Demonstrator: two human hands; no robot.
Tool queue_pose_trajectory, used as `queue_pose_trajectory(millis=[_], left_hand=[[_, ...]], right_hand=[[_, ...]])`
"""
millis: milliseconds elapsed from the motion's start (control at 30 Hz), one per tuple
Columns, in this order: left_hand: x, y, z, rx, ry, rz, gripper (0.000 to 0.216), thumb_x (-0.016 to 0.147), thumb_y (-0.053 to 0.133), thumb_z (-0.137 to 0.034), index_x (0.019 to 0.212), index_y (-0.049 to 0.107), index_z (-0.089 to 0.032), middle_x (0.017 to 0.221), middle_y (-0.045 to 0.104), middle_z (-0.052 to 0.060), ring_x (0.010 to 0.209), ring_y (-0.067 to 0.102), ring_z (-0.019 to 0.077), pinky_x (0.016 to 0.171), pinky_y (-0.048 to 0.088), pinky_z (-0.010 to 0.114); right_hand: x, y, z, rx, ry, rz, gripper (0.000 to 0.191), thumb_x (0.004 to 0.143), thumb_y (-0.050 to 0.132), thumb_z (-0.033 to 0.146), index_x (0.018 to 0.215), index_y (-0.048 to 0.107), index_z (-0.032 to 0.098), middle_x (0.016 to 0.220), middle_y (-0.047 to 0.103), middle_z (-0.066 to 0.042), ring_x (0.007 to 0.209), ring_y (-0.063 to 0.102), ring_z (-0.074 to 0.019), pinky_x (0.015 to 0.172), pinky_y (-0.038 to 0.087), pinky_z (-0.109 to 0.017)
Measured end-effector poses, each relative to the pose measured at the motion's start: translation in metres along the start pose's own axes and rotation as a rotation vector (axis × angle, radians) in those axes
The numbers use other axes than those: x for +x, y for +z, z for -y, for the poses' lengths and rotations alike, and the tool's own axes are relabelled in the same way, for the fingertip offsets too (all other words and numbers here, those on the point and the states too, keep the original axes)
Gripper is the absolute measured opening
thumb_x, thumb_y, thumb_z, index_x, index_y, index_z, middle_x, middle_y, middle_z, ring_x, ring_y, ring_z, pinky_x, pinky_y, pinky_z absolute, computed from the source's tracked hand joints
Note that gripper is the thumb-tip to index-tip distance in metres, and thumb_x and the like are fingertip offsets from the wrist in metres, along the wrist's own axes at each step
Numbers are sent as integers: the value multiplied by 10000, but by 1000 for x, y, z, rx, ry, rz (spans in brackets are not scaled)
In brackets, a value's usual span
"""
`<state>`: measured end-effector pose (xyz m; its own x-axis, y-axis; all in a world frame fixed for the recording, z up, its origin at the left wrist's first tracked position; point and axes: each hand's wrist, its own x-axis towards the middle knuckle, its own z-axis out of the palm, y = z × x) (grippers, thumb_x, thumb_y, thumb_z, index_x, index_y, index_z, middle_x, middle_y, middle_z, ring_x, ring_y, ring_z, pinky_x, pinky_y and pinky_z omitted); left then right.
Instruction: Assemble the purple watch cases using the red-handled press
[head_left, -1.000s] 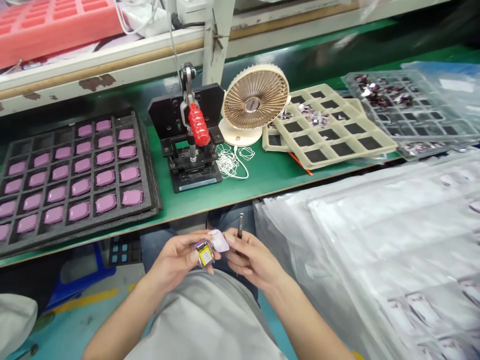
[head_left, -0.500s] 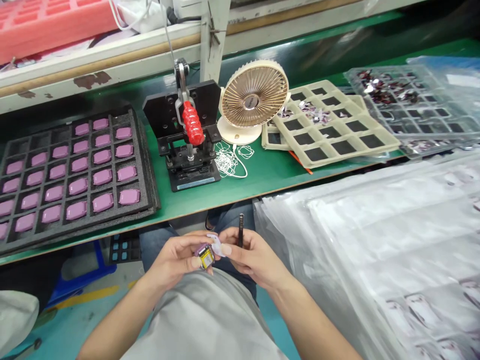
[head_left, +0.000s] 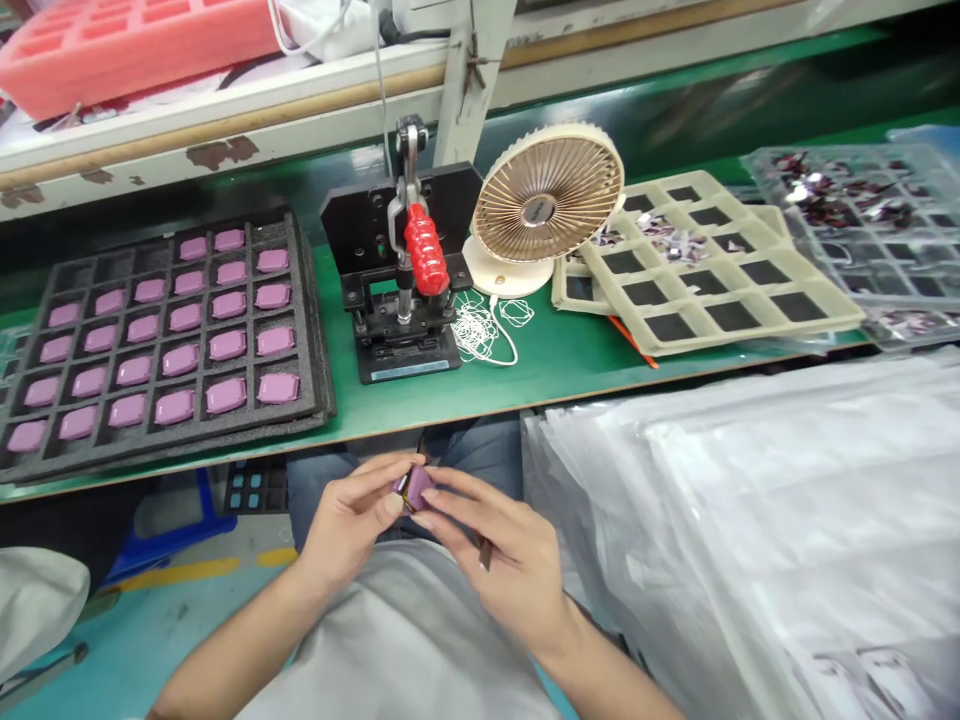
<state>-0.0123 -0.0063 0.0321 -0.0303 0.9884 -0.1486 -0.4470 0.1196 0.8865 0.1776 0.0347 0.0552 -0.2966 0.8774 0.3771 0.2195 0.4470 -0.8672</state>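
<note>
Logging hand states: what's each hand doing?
Left hand: closed, holding a small purple case.
Right hand: closed, on that case, also holding a dark slim tool.

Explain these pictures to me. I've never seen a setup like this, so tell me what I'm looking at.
This view comes from one camera worn on a person's head, looking down at their bare hands in front of a green workbench. The left hand and right hand pinch a small purple piece, and the right also holds a slim dark tool. On the bench are a black foam tray of purple pieces in rows, a hand press with a red handle, a small fan, a beige tray and a clear plastic tray. Clear plastic bags are piled at right.
</note>
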Motion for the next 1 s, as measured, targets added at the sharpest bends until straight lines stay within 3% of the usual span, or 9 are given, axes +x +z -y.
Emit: queue_pose_trajectory(millis=[200,400,533,700,767,867,933,1000], left_hand=[[-4,-6,9,-60,-28,-65,545,835,894,-203,1341,746,-341,1323,777,89,1170,753,239,1010,602,338],[0,-3,10,12,90,-65,423,805,920,-218,1209,819,-292,1303,783,97,1222,728,251,1072,578,355],[1,0,12,12,147,-87,415,790,929,-225,1182,826,-313,1268,796,88,1177,751,255,1019,619,374],[-2,11,14,-4,145,-104,360,890,842,-221,1237,799,-306,1353,755,105,1273,704,275,1083,583,441],[1,17,14,-5,127,-158,348,909,826,-248,1252,782,-285,1372,740,107,1289,689,256,1110,554,407],[7,23,13,-57,76,-292,245,921,817,-275,1165,798,-270,1166,805,64,1063,760,161,958,595,256],[11,24,13,-130,42,-317,227,901,838,-282,1126,812,-266,1037,825,47,933,773,137,871,606,224],[12,22,13,-185,36,-288,281,845,889,-280,1118,822,-265,1023,834,51,934,780,151,882,611,240]], right_hand=[[-3,4,-6,-66,-114,14,233,922,809,139,1135,810,233,1232,793,-77,947,818,-180,809,682,-233],[-4,3,-11,-56,-177,17,286,925,789,93,1184,788,215,1282,773,-99,1001,809,-181,817,664,-234],[-13,6,-16,-82,-236,61,393,949,701,29,1302,738,198,1416,696,-142,1079,788,-199,794,652,-259],[-21,16,-24,-179,-251,65,465,957,656,10,1381,681,199,1512,613,-181,1045,785,-195,793,638,-281],[-18,20,-25,-203,-242,44,450,965,673,27,1376,673,210,1479,643,-170,1072,778,-198,832,634,-279],[-8,22,-24,-168,-145,-3,405,963,730,112,1349,650,207,1391,687,-154,1156,744,-223,930,625,-306],[-1,21,-22,-141,-39,5,333,975,733,206,1296,645,200,1273,705,-141,1080,747,-218,879,626,-313],[6,18,-23,-142,7,80,235,999,696,278,1217,650,204,1096,711,-98,926,735,-195,742,596,-294]])
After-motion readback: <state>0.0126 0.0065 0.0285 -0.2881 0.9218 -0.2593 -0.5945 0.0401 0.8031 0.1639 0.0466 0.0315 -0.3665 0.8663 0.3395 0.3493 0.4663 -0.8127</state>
